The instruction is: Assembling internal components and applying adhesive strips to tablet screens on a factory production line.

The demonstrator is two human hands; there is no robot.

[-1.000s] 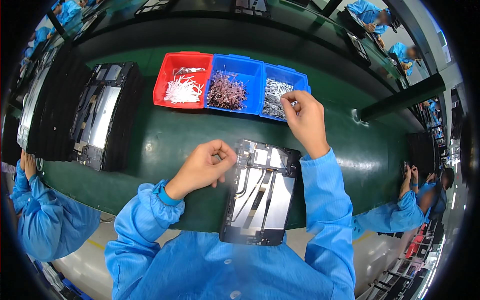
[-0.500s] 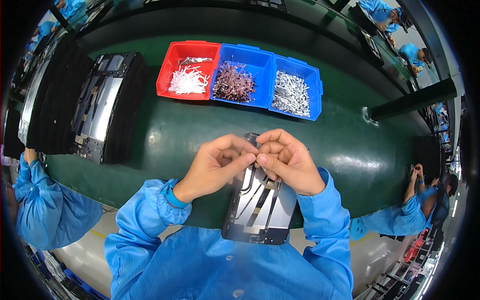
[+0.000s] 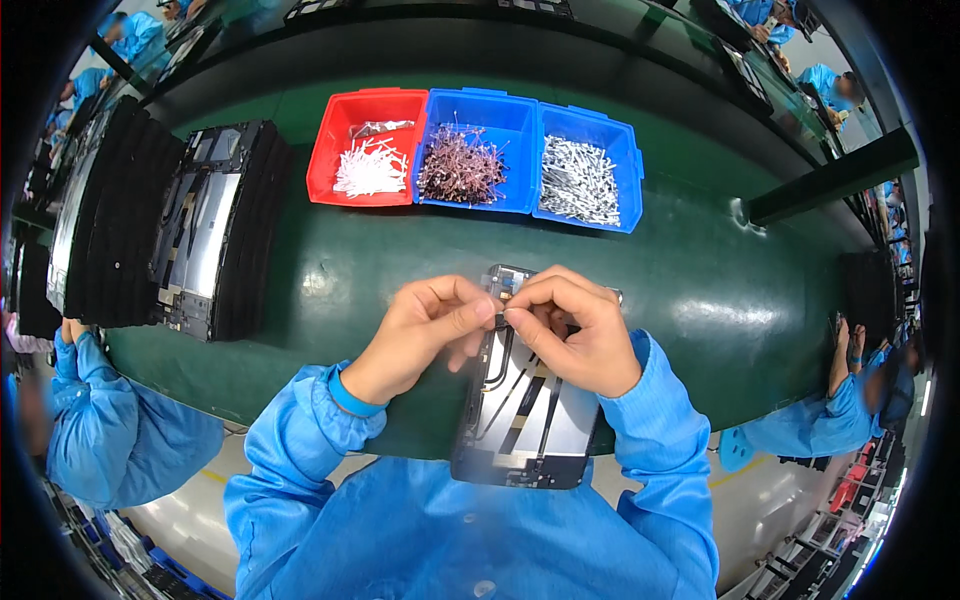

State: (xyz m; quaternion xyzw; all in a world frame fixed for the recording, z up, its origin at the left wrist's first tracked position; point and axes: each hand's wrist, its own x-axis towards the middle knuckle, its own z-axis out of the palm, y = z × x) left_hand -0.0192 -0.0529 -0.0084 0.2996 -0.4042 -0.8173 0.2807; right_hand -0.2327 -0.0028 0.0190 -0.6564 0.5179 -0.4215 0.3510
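An opened tablet-like device [image 3: 545, 415], with a silver inner plate and dark flat cables, lies at the table's near edge in front of me. Above its upper part, my left hand [image 3: 432, 325] pinches thumb against forefinger. My right hand [image 3: 580, 330] is closed in a pinch right beside it, the fingertips of both hands nearly meeting. Whatever sits between the fingertips is too small to make out. The device's top end [image 3: 510, 275] with its small boards shows between and behind the fingers.
Beyond the hands stand a red bin [image 3: 318, 165] of white strips, a blue bin [image 3: 515, 150] of thin reddish-brown wired parts, and another blue bin [image 3: 625, 190] of small silver-white pieces. Stacks of similar devices [image 3: 215, 230] rise at left. A dark post [image 3: 830, 180] stands right. Co-workers sit at both sides.
My right hand's fingers have curled lower over the device's top, and the left fingertips have drawn slightly apart from them. The whole view has shifted slightly.
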